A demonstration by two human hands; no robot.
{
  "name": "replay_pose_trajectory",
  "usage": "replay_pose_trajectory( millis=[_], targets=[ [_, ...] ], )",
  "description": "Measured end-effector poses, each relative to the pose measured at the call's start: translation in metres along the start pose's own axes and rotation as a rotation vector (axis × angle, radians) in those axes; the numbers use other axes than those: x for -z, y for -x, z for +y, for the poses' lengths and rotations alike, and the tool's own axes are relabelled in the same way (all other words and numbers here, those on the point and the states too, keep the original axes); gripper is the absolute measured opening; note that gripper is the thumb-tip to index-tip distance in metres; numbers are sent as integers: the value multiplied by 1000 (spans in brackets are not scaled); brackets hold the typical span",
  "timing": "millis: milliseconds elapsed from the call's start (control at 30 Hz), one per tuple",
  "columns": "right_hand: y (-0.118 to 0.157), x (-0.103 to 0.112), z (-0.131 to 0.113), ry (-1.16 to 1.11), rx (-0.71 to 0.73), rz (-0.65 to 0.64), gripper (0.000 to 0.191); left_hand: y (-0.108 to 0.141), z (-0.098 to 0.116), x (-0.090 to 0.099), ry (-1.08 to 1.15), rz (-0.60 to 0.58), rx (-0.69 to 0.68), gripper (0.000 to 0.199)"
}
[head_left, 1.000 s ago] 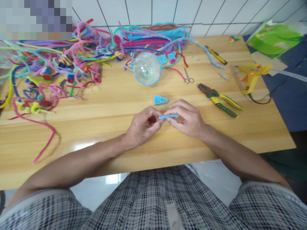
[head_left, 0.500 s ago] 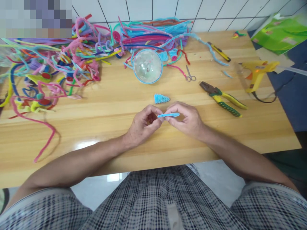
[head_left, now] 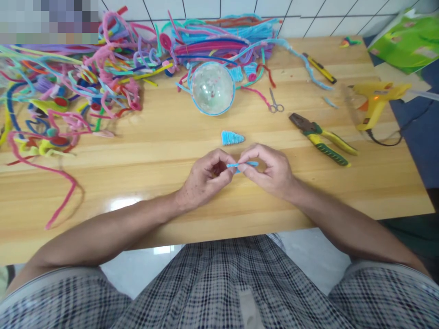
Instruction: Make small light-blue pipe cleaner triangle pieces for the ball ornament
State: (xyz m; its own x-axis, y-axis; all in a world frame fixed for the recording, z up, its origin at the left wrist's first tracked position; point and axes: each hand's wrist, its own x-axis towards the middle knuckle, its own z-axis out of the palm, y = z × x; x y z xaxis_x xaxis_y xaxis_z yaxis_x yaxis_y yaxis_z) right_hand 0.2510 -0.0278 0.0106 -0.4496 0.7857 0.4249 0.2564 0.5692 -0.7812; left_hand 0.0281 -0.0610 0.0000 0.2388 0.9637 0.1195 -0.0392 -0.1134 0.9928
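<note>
Between my hands is a light blue pipe cleaner (head_left: 253,163), bent into a small flat shape and held just over the table. My left hand (head_left: 211,177) pinches its left end between thumb and forefinger. My right hand (head_left: 269,170) grips it close by, fingertips nearly touching the left ones, which hide part of it. Just beyond my fingers a light blue cone-shaped piece of coiled pipe cleaner (head_left: 232,138) lies on its side, its narrow end to the right.
Behind stands a clear bowl (head_left: 211,111) with a blue rim. Pliers (head_left: 322,139), small scissors (head_left: 275,104), a yellow cutter (head_left: 320,68) and a glue gun (head_left: 373,103) with a glowing light lie right. Tangled coloured pipe cleaners (head_left: 113,77) cover the back left of the wooden table (head_left: 151,155).
My right fingers have shifted slightly on the blue pipe cleaner, and a lower strand of it now shows beneath them. The view has tilted a little; the other things lie as before.
</note>
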Motion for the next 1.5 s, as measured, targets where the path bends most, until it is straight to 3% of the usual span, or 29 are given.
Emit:
replay_pose_trajectory(
  millis=[233, 567, 700, 833, 933, 1100, 1300, 1500],
  targets=[
    [1, -2, -4, 8, 26, 61, 10, -1, 0, 0, -7, -17, -60, 21],
    [-1, 1, 6, 80, 121, 90, 11, -2, -7, 8, -121, 26, -270, 9],
    [-5, 7, 15, 139, 140, 175, 21, -7, -15, 15, -241, 118, -383, 11],
    [-8, 12, 20, 128, 111, 234, 24, -12, -22, 15, -231, 138, -490, 21],
    [-7, 12, 20, 147, 197, 246, 22, -11, -24, 13, -222, 139, -521, 23],
    [-6, 8, 8, 298, 405, 187, 21, -9, -24, 11, -274, 124, -563, 15],
    [-19, 9, -4, 393, 440, 50, 27, -9, -23, 10, -278, 96, -529, 12],
    [-28, 5, 8, 407, 504, 22, 26, -12, -28, 6, -179, 87, -456, 13]
  ],
)
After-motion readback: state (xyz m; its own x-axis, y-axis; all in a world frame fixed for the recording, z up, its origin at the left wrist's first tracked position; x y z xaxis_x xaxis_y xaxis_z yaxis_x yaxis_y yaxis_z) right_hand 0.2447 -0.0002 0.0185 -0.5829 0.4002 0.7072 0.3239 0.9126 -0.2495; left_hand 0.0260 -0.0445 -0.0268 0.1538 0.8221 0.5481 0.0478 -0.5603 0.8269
